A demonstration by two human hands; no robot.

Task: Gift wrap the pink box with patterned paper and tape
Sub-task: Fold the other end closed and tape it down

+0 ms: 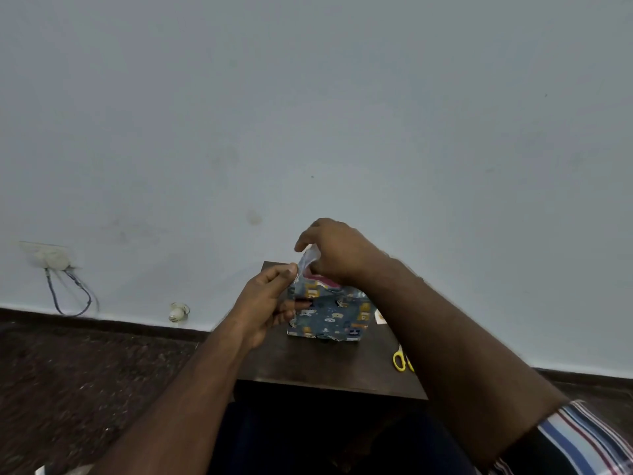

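Note:
The pink box (320,282) stands on a small dark table (308,365), mostly covered by blue patterned paper (334,315); only a pink strip shows at its top. My left hand (270,299) pinches the raised paper flap (306,260) at the box's upper left corner. My right hand (337,250) reaches over the top of the box and grips the same flap from above, fingers curled. No tape is plainly visible.
Yellow-handled scissors (400,361) lie on the table's right side, partly behind my right forearm. A small pale scrap (379,317) sits right of the box. A wall socket with cables (51,258) is at the left above the dark floor.

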